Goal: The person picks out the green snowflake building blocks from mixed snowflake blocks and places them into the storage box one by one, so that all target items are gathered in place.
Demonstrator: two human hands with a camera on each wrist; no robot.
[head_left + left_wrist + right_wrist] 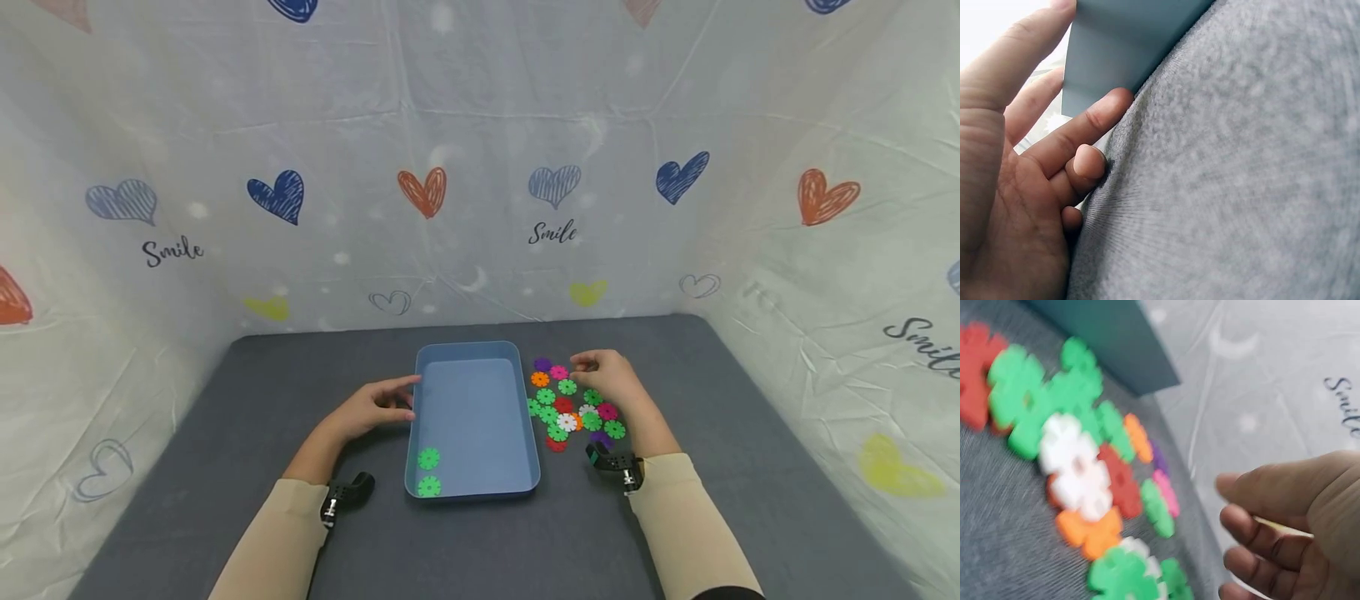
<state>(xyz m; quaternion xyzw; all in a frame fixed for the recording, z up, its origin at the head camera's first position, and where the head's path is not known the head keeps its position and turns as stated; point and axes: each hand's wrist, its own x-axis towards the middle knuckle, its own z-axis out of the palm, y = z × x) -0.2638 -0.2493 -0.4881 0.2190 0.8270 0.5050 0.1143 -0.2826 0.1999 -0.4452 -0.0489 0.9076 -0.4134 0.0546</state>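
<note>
A blue tray (476,417) lies on the grey cloth. My left hand (372,409) is at its left side, with fingertips touching the outer wall (1110,56); other fingers bend loosely near the cloth. Two green flower-shaped plastic discs (428,459) lie in the tray's near left corner. To the right of the tray is a loose pile of flower discs (548,413) in green, red, white, orange, pink and purple, some overlapping. My right hand (606,375) hovers over the pile's far right part, fingers loosely bent. No disc shows between thumb and fingers (1260,481) in the right wrist view.
A pale curtain (480,125) printed with hearts and "Smile" lettering surrounds the table at the back and sides. Grey cloth (465,550) covers the tabletop. Each wrist wears a black camera strap (618,462).
</note>
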